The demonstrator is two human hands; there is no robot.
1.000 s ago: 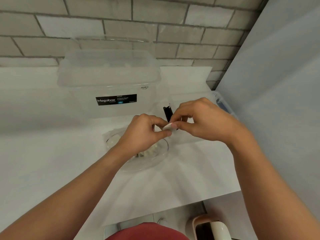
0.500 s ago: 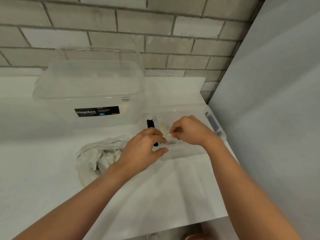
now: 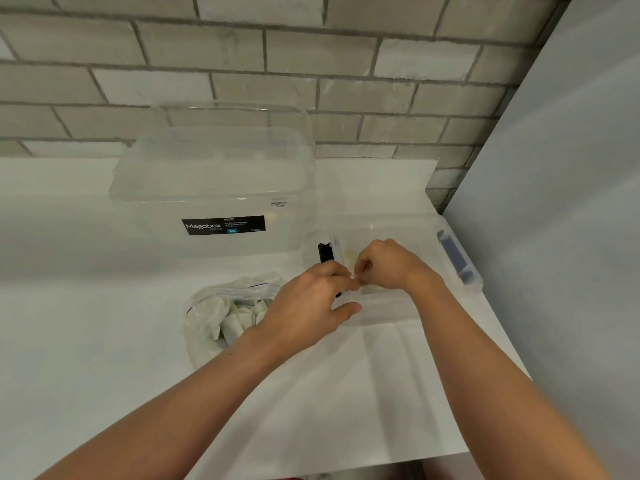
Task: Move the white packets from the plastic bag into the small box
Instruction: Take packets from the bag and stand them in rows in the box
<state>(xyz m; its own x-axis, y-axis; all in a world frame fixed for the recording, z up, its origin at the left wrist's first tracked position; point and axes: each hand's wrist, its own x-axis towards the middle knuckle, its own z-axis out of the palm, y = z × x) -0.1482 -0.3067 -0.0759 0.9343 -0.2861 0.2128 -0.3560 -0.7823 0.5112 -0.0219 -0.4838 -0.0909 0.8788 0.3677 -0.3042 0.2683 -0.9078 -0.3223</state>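
1. The step in hand looks like setting a packet down. Both hands meet over the near left corner of the small box [image 3: 388, 311], which stands open on the surface [image 3: 86, 306].
2. The right hand [image 3: 391, 268] has its fingers curled downward inside the box. The left hand [image 3: 308, 306] reaches its fingers to touch the right fingertips, with its thumb apart near the box's front wall. No packet shows between the fingertips, so I cannot tell whether either hand grips one.
3. The white packets [image 3: 232, 325] lie jumbled in the plastic bag [image 3: 207, 317], which is just left of the box and beside the left wrist. A pale piece [image 3: 349, 257] shows in the box near its left wall and may be a packet.
4. The next move probably calls for letting go inside the box, then reaching left into the bag's mouth to pinch out another packet.
5. Counts:
   - two hands
   - one bag
   - one small box with a black latch [image 3: 325, 252] and a blue latch [image 3: 453, 259]
   - one large clear tub [image 3: 214, 181] behind
   - at least half a dozen packets in the bag, too heaped to count exactly
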